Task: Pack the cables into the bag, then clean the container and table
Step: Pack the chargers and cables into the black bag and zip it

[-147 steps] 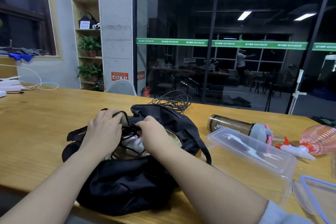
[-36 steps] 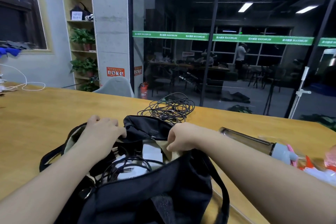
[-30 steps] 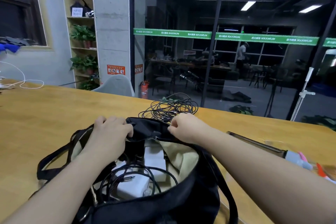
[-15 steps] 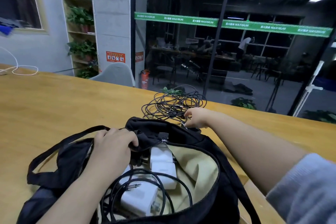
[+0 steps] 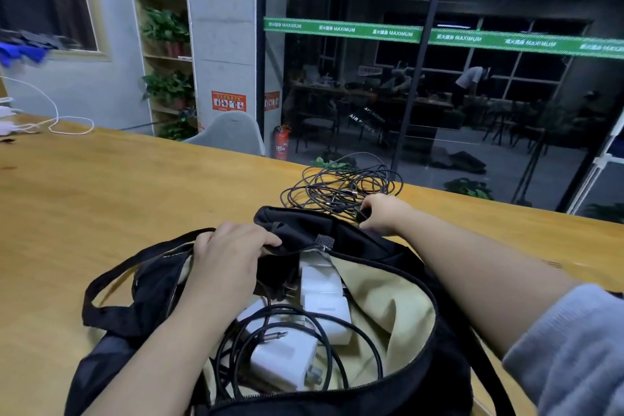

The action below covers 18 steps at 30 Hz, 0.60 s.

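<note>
The left hand (image 5: pixel 227 258) grips the black fabric bag's (image 5: pixel 418 361) rim, keeping it open, while the right hand (image 5: pixel 381 214) pinches the tangled black cables (image 5: pixel 341 187) for packing

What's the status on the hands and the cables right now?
Left hand grips bag rim, holding it open. Right hand pinches black cable bundle on table behind bag. Chargers already inside. Nothing blocking.

The bag (image 5: pixel 388 382) runs off the frame at 6 o'clock. The right hand (image 5: pixel 381 214) hides its own fingers and part of the cables (image 5: pixel 337 189). Shelf items at 11 o'clock blur.
</note>
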### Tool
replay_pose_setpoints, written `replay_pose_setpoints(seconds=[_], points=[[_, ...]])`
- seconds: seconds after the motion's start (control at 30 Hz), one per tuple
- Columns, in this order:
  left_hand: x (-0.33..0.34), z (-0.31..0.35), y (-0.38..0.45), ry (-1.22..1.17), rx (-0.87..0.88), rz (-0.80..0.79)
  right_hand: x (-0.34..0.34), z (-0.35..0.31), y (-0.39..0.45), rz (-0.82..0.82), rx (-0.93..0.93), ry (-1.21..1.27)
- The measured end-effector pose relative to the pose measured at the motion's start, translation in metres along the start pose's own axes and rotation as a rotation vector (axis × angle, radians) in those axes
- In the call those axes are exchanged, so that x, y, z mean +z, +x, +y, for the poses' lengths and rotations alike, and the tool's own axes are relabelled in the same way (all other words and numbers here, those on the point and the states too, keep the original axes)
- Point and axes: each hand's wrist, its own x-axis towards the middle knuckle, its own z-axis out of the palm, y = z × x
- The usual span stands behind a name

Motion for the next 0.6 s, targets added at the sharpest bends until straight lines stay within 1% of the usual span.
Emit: replay_pose_setpoints(seconds=[0.1,0.17,0.27,0.33,0.47,0.6], points=[[0.0,0.001,-0.001,0.01,0.01,0.024,-0.015,-0.005,-0.012,0.116,-0.06,0.116],[0.0,0.002,-0.001,0.02,0.016,0.049,-0.023,-0.013,-0.025,0.154,-0.13,0.187],[0.001,0.002,0.0,0.03,0.027,0.096,-0.032,-0.025,-0.047,0.171,-0.24,0.294],[0.002,0.001,0.0,0.022,0.027,0.116,-0.038,-0.032,-0.061,0.186,-0.319,0.314],[0.0,0.003,0.0,-0.018,0.013,0.182,-0.048,-0.044,-0.091,0.187,-0.463,0.311],[0.0,0.003,0.0,-0.022,0.029,0.21,-0.05,-0.058,-0.118,0.128,-0.594,0.277]])
